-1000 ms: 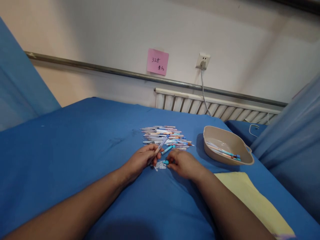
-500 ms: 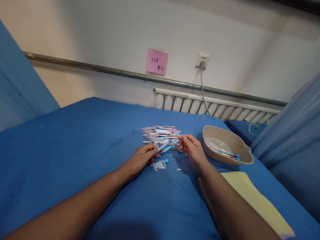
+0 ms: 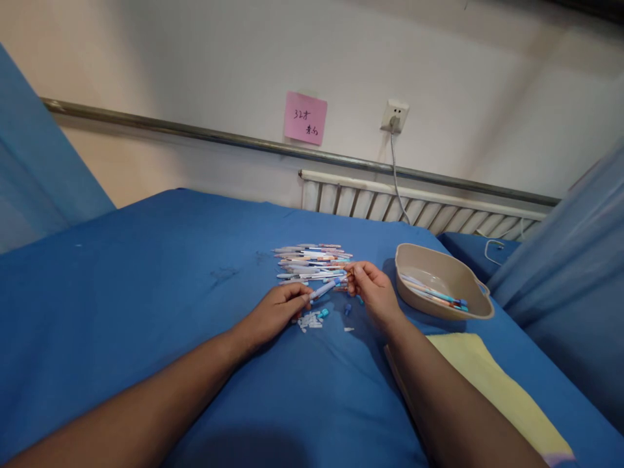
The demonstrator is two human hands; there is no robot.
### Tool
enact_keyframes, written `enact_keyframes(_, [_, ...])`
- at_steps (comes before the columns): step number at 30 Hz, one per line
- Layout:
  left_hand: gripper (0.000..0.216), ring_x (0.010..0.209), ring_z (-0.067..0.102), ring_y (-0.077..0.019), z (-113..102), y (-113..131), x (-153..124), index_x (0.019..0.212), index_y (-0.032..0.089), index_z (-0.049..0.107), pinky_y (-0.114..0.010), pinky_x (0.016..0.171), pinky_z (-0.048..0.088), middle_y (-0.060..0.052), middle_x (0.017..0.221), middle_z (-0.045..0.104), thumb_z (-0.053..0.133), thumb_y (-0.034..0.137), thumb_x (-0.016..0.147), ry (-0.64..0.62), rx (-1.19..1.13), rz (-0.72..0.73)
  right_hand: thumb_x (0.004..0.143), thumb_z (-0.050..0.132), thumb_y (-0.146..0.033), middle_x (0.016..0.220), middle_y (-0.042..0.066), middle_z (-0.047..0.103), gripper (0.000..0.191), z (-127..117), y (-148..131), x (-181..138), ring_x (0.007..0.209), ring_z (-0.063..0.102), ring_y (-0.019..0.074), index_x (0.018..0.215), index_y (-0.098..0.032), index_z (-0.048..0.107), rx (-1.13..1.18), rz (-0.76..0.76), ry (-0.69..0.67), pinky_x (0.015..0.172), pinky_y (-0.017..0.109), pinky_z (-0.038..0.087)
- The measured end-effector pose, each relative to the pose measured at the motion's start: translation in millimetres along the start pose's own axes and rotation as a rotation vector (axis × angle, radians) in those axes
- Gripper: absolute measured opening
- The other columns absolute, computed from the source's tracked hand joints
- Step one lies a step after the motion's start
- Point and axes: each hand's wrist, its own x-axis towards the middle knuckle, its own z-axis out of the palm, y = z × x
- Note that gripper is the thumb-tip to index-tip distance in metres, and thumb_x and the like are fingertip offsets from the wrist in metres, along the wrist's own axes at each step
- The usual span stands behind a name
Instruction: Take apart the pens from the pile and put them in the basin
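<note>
Between my two hands is a pen barrel point(image 3: 324, 289), pale with a blue end pointing right. My left hand point(image 3: 280, 311) pinches its left end. Close to the blue end, my right hand point(image 3: 373, 290) is closed in a pinch on something thin that I cannot make out clearly. Behind the hands lies a pile of pens point(image 3: 312, 260) in white, blue and orange tones. In front sit a heap of small white pieces point(image 3: 309, 321), a teal cap point(image 3: 323, 313) and a dark blue cap point(image 3: 348, 309). One white piece point(image 3: 349, 329) lies apart.
A beige basin point(image 3: 480, 305) holding several pens point(image 3: 433, 294) stands at the right. Nearer me lies a yellow cloth point(image 3: 487, 377), partly behind my right forearm. A radiator point(image 3: 361, 195) and a plugged-in cable point(image 3: 396, 175) are at the wall behind the blue-covered table point(image 3: 170, 260).
The blue end of the pen barrel now shows close to my right fingers, and the teal-ended pen seen beneath is mostly covered. Both hands have barely moved.
</note>
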Motion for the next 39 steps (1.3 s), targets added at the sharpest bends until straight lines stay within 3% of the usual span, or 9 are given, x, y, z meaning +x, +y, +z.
enact_keyframes(19, [0.023,0.056,0.042,-0.011,0.6,-5.5,-1.1,0.077,0.015,0.059,-0.021,0.054,0.032,0.003,0.062,0.049,0.052,0.036,0.081,-0.029,0.052,0.029,0.08,0.058,-0.046,0.065,-0.003,0.056,0.027,-0.4,4.2,-0.8,0.053,0.052,0.0091,0.084,-0.019,0.06,-0.045,-0.047,-0.08,0.053,0.023,0.041])
enact_keyframes(24, [0.026,0.06,0.045,-0.011,1.3,-9.4,-1.1,0.086,0.014,0.06,-0.022,0.057,0.036,0.002,0.07,0.053,0.054,0.039,0.079,-0.051,0.041,0.021,0.077,0.061,-0.047,0.064,-0.004,0.058,0.029,1.1,3.1,-1.0,0.051,0.055,0.009,0.079,-0.019,0.059,-0.021,-0.008,-0.062,0.051,0.022,0.043])
enact_keyframes(32, [0.024,0.058,0.04,-0.0091,5.2,-5.3,-2.5,0.082,0.014,0.057,-0.02,0.053,0.031,0.004,0.064,0.047,0.061,0.036,0.075,-0.059,0.045,0.019,0.077,0.061,-0.046,0.053,-0.005,0.055,0.03,3.2,5.1,-0.9,0.043,0.051,0.0079,0.068,-0.018,0.055,-0.075,-0.019,-0.006,0.045,0.02,0.04])
enact_keyframes(39, [0.024,0.058,0.045,-0.0095,6.1,-11.3,-0.3,0.084,0.014,0.055,-0.021,0.055,0.035,0.004,0.066,0.05,0.06,0.037,0.077,-0.08,-0.017,0.004,0.078,0.06,-0.044,0.061,-0.004,0.056,0.026,4.2,6.0,-0.9,0.048,0.051,0.0077,0.083,-0.019,0.061,-0.049,-0.061,0.026,0.047,0.02,0.041])
